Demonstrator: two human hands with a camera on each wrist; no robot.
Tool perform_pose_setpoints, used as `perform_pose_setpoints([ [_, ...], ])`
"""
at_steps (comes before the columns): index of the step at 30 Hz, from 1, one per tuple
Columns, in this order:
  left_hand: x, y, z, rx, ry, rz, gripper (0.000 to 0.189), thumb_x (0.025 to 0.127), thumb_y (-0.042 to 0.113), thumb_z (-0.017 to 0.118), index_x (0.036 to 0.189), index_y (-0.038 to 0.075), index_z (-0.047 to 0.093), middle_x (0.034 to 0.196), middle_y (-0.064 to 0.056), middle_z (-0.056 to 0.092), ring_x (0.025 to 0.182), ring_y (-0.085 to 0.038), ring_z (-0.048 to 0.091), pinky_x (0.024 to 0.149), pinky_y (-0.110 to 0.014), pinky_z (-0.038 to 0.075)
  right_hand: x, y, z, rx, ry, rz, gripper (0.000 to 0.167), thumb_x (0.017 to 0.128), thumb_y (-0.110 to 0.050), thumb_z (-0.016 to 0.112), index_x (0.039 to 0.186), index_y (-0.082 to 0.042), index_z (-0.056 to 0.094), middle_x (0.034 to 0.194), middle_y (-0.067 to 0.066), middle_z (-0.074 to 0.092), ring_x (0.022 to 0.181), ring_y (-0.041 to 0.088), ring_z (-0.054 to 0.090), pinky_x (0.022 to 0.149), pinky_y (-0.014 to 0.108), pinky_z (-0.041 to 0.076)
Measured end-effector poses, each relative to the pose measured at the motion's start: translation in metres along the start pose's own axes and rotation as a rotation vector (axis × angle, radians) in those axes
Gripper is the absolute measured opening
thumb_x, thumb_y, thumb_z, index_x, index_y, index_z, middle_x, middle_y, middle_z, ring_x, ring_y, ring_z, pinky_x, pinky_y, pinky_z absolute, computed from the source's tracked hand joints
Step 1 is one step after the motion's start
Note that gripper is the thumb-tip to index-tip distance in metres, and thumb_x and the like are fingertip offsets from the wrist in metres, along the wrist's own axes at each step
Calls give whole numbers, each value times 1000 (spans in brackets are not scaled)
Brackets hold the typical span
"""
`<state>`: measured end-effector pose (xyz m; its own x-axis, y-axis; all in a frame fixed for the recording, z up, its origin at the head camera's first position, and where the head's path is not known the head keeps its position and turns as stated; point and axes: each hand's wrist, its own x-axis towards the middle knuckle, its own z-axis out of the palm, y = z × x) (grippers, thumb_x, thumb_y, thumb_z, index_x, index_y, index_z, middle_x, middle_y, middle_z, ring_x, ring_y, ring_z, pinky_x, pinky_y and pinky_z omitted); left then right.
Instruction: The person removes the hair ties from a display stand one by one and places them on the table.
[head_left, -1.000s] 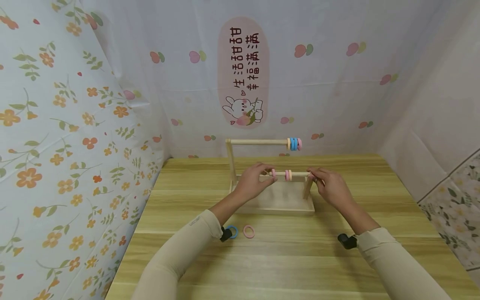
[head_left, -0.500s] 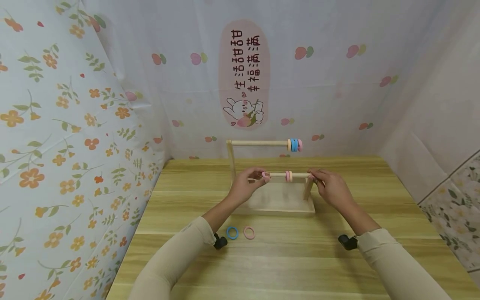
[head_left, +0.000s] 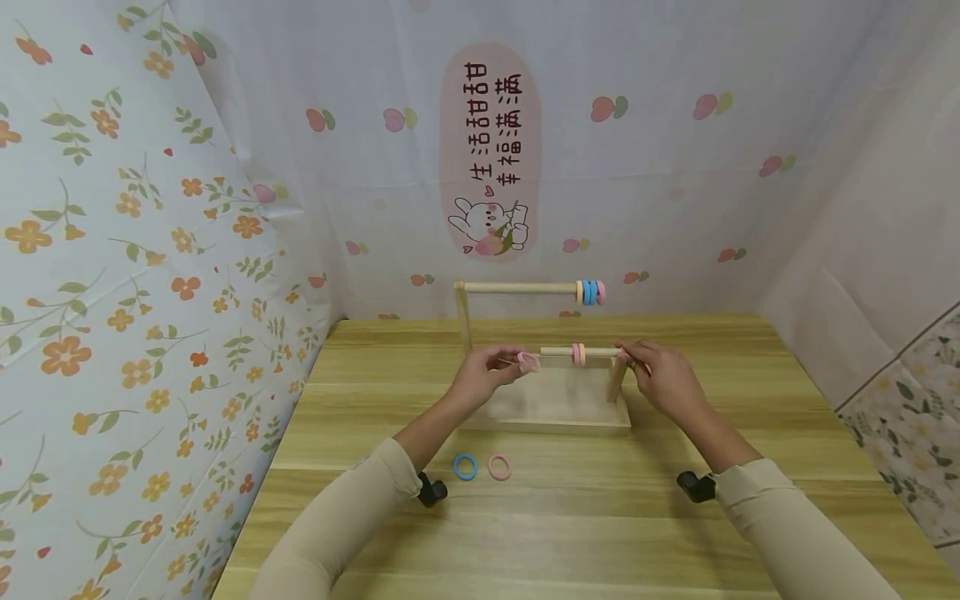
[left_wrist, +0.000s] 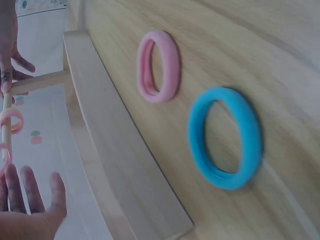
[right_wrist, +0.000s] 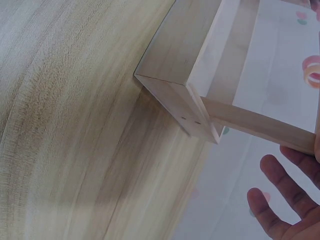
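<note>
My left hand point(head_left: 480, 377) pinches a pink hair tie point(head_left: 529, 362) just off the free left end of the lower wooden rod point(head_left: 556, 352). Farther along that rod hang another pink hair tie point(head_left: 575, 354) and a pale orange one point(head_left: 582, 354). At the rod's right end, on top of the short post point(right_wrist: 260, 122), my right hand point(head_left: 663, 372) grips with thumb and fingertips. On the table in front of the wooden stand point(head_left: 555, 427) lie a blue hair tie point(left_wrist: 252, 145) and a pink hair tie point(left_wrist: 172, 65), side by side.
The stand's upper rod point(head_left: 517, 288) runs from a tall left post point(head_left: 463, 321) and carries orange, blue and pink hair ties point(head_left: 589, 292) at its free right end. Patterned cloth point(head_left: 360, 167) hangs behind and at the left of the wood-grain table point(head_left: 570, 533).
My left hand has drawn the pink hair tie leftward along the lower rod and off its free end. The right hand has stayed at the post.
</note>
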<state>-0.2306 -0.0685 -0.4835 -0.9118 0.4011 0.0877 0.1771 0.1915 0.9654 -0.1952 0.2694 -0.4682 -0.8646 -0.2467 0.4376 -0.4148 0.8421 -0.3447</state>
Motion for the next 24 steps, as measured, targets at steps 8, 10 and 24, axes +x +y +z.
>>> perform_pose_setpoints([
  [8, -14, -9, -7, -81, -234, -32, 39, 107, 12, 74, 145, 4, 71, 135, -17, 74, 112, -13, 73, 101, -35, 65, -1, 1, 1, 1, -11, 9, 32, 106, -4, 73, 137, 3, 75, 118, 25, 80, 89, 43, 78, 78, 61, 63],
  [10, -18, -11, -9, -84, -290, -39, 38, 107, 13, 74, 144, 7, 72, 133, -14, 75, 114, -16, 73, 103, -36, 65, 0, 2, 1, 2, -9, 7, 33, 106, -4, 73, 137, 3, 75, 118, 26, 80, 90, 43, 78, 78, 61, 63],
  [24, -39, -20, -1, 136, -566, -15, 31, 103, 12, 79, 134, 17, 80, 126, -3, 82, 113, -8, 75, 103, -25, 59, 0, 2, 2, -7, 5, -7, 33, 105, -3, 74, 137, 4, 74, 113, 25, 80, 80, 38, 75, 75, 60, 62],
])
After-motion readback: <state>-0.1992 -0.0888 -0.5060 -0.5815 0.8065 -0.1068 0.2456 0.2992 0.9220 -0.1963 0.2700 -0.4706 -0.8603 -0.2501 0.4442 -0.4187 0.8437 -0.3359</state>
